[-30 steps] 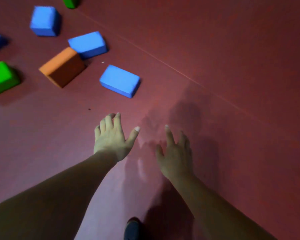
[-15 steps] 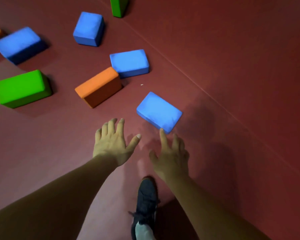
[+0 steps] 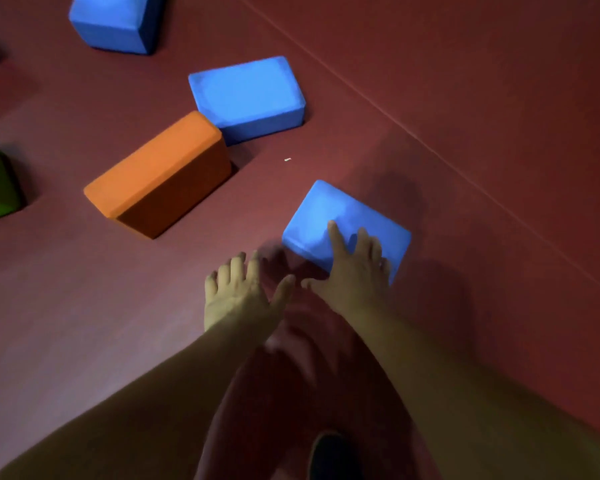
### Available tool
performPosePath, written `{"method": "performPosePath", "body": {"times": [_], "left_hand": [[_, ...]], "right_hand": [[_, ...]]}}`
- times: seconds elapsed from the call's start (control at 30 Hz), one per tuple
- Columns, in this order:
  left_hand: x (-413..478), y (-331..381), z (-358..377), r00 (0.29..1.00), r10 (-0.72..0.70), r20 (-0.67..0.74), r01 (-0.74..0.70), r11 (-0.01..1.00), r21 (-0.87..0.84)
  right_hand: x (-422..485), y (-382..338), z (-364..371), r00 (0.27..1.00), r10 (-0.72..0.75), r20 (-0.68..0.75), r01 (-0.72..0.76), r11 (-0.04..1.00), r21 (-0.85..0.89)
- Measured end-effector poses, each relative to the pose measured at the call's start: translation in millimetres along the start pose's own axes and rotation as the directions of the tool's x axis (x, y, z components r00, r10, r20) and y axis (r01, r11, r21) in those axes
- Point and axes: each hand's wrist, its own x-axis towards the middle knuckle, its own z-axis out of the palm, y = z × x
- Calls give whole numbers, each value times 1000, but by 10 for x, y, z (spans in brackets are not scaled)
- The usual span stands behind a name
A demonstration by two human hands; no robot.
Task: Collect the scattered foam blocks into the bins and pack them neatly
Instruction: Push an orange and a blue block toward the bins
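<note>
Pickup of the nearest blue block (image 3: 329,213), flat on the floor (image 3: 465,98) at 4 o'clock from the orange block (image 3: 160,168), seems in hand: the right hand (image 3: 355,277) lays straight fingers (image 3: 335,239) on it, the left hand (image 3: 238,296) hovers open at its 8 o'clock, and next both should probably clasp its sides.

Dim light, soft dark shadows, slight motion blur, wide-angle edge distortion
</note>
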Motion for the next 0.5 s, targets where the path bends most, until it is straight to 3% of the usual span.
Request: {"method": "performPosePath", "body": {"times": [0.1,0.2,0.37,0.5], "left_hand": [[233,-9,289,999,6,-42,-8,999,-48],[522,-36,475,995,27,-98,-35,997,-72],[943,-238,546,973,106,-207,-109,994,-3],[1206,-254,283,951,183,-249,-160,981,111]], "right_hand": [[341,65,241,997,59,-44,-57,997,51],[660,121,384,985,19,-173,-24,999,-26],[1057,291,309,989,-133,60,141,977,-160],[1087,188,288,988,-156,-12,147,953,-263]]}}
